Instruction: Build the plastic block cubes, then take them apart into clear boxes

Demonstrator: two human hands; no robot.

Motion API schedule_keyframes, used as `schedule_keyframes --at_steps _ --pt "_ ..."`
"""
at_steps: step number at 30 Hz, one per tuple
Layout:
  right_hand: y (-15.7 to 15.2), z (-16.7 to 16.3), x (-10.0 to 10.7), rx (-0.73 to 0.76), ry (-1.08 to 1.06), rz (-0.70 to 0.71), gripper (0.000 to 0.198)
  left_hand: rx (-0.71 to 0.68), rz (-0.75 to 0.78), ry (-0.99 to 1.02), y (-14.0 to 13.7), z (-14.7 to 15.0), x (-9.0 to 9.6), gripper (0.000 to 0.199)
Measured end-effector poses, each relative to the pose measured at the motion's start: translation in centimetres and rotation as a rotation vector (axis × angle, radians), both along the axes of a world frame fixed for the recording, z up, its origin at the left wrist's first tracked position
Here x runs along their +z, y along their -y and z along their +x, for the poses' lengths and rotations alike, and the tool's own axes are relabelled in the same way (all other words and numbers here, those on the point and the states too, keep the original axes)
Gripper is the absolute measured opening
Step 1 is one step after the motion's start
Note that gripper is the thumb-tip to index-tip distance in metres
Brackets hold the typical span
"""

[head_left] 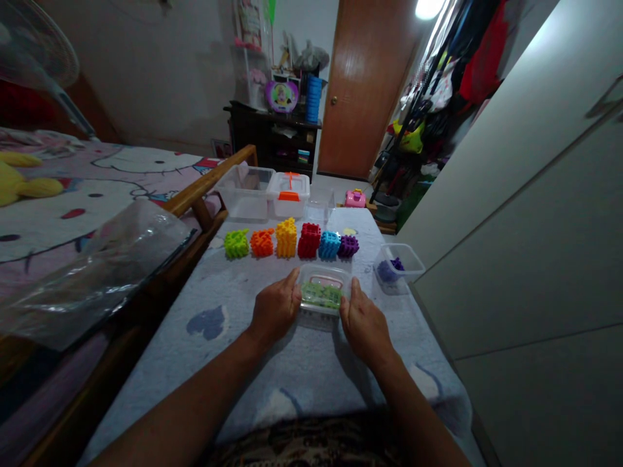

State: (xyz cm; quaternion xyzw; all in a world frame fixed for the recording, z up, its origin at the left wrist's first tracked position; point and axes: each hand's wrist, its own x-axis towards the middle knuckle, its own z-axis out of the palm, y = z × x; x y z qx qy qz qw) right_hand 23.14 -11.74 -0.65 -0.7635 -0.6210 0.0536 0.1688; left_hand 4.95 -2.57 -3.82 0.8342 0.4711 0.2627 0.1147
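Note:
A clear lidded plastic box (324,311) with green pieces inside is in front of me, low over the cloth-covered table. My left hand (277,303) grips its left side, with the thumb near the top edge. On the opposite side my right hand (365,321) presses against the box, fingers along its wall. Beyond it stands a row of stacked interlocking plastic pieces: lime green (236,244), orange (262,242), yellow (287,238), red (309,240), light blue (329,246) and purple (348,246).
To the right, an open clear container (411,263) holds purple pieces (390,269). A large clear bin (246,194) and a white-lidded box (289,204) with orange latches stand at the table's far end. A wooden bed rail (209,181) runs along the left, a pale cabinet (525,259) along the right.

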Motion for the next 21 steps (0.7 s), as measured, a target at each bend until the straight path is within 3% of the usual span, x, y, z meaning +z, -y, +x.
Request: schedule_keyframes --at_steps 14,21 --pt "-0.1 -0.2 1.5 0.013 0.072 -0.127 0.060 -0.017 0.059 -0.153 0.1 0.1 0.9 0.050" --pt "0.0 1.1 1.6 0.032 -0.112 -0.151 0.064 0.010 -0.010 -0.039 0.1 -0.1 0.6 0.049"
